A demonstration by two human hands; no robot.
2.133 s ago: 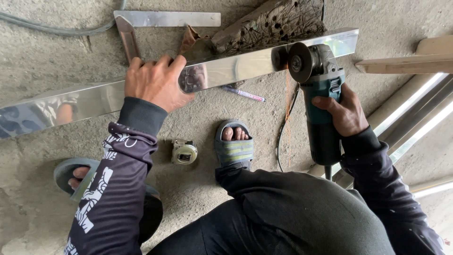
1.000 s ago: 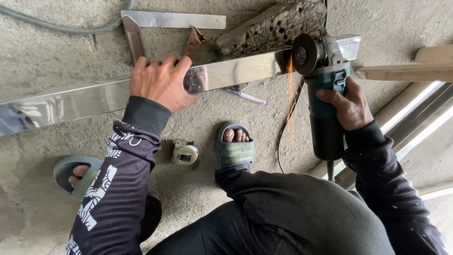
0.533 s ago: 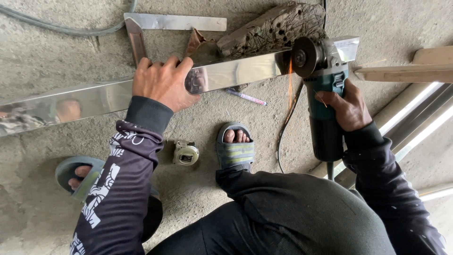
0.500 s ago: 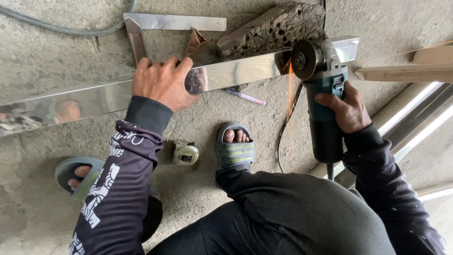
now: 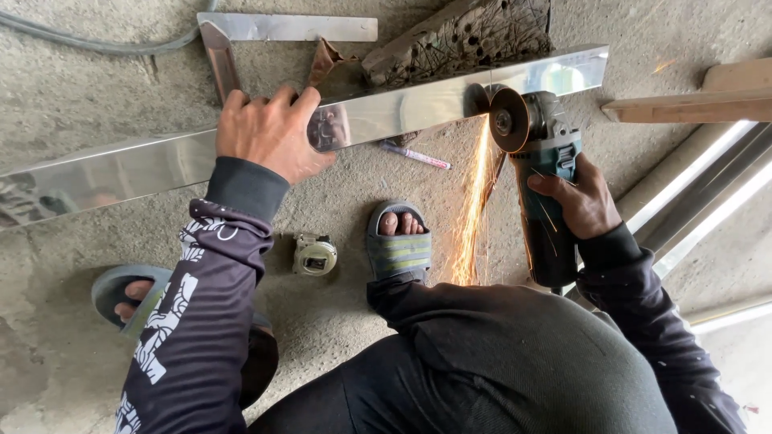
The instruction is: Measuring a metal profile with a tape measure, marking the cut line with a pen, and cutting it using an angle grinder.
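A long shiny steel bar (image 5: pixel 402 108) lies across the concrete floor, its right part propped on a rough wooden block (image 5: pixel 462 36). My left hand (image 5: pixel 269 133) presses down on the bar near its middle. My right hand (image 5: pixel 581 201) grips the body of a dark green angle grinder (image 5: pixel 543 177). Its disc (image 5: pixel 508 120) touches the bar's near edge toward the right end, and orange sparks (image 5: pixel 474 209) stream down toward me.
A tape measure (image 5: pixel 314 254) sits by my sandalled right foot (image 5: pixel 398 245); my left foot (image 5: pixel 121 293) is at lower left. A pink marker (image 5: pixel 414 154) lies under the bar. A steel square (image 5: pixel 241 40), a hose (image 5: pixel 88 36), wooden planks (image 5: pixel 700 100) and metal bars (image 5: pixel 708 201) surround.
The grinder disc has come down against the bar and sparks now fly. My left hand still holds the bar in the same place.
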